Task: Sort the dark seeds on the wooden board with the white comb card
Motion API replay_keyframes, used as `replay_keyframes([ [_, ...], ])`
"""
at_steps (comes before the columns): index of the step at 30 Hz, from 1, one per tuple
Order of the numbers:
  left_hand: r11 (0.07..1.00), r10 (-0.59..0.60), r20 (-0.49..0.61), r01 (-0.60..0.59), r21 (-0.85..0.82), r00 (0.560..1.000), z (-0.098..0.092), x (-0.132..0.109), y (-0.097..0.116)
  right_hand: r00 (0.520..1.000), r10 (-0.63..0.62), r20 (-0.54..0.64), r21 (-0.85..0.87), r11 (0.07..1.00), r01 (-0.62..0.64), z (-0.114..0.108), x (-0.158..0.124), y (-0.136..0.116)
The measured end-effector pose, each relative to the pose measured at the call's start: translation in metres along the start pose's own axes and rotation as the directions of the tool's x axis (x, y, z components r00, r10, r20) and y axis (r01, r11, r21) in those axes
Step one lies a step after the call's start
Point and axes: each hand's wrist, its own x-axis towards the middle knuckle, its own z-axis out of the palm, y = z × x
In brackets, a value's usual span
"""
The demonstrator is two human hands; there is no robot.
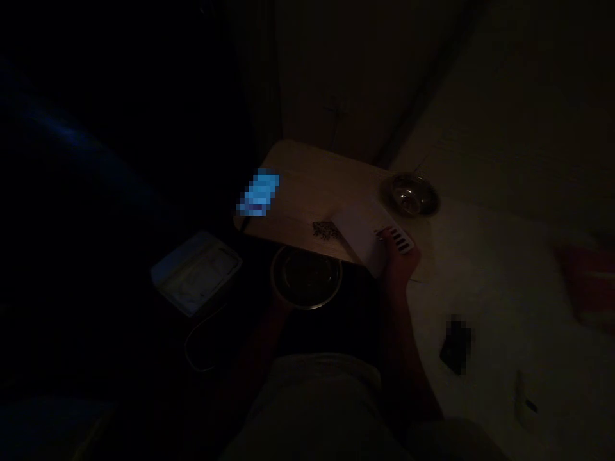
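Observation:
In the dim head view, my left hand (282, 306) grips the near-left side of a round metal bowl (314, 307). The bowl sits just below the near edge of a light wooden board (310, 182); its contents are too dark to make out. My right hand (401, 261) is closed around a flat white plastic piece (360, 234) with a row of slots along its right side. That piece stands tilted on the board, its left edge close to a small pile of dark, seed-like grains (327, 230).
A lit screen (259, 192) lies at the board's left end. At its right end stands a shiny glass-like bowl (414, 195). A pale box-shaped container (196, 272) is at left. On the light surface to the right are a dark object (455, 349) and a red item (589, 278).

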Motion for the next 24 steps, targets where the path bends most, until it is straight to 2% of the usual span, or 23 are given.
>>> replay_keyframes([
  [2, 0.999, 0.040, -0.074, -0.038, 0.025, 0.996, 0.007, -0.004, 0.000, 1.000, -0.002, 0.004, -0.018, 1.000, 0.002, 0.000, 0.000, 0.000],
  [4, 0.999, 0.031, -0.099, -0.029, 0.016, 0.995, 0.012, -0.007, -0.001, 1.000, -0.002, 0.011, -0.035, 0.999, 0.003, 0.000, 0.000, 0.001],
  [10, 0.995, 0.099, -0.171, -0.095, 0.033, 0.980, 0.023, -0.012, -0.005, 0.999, -0.014, 0.034, -0.006, 1.000, 0.014, 0.000, -0.001, 0.001],
  [16, 0.997, 0.081, -0.108, -0.082, -0.003, 0.991, 0.015, -0.008, -0.004, 0.999, -0.020, 0.036, -0.031, 0.999, 0.021, 0.001, -0.001, 0.002],
  [21, 1.000, 0.005, -0.086, -0.006, -0.014, 0.996, 0.005, -0.002, 0.000, 0.999, -0.016, 0.045, -0.021, 1.000, 0.017, 0.001, -0.001, 0.002],
  [24, 1.000, 0.014, -0.068, -0.014, -0.013, 0.998, 0.002, 0.000, 0.000, 0.999, -0.013, 0.043, -0.017, 1.000, 0.014, 0.000, -0.002, 0.000],
])
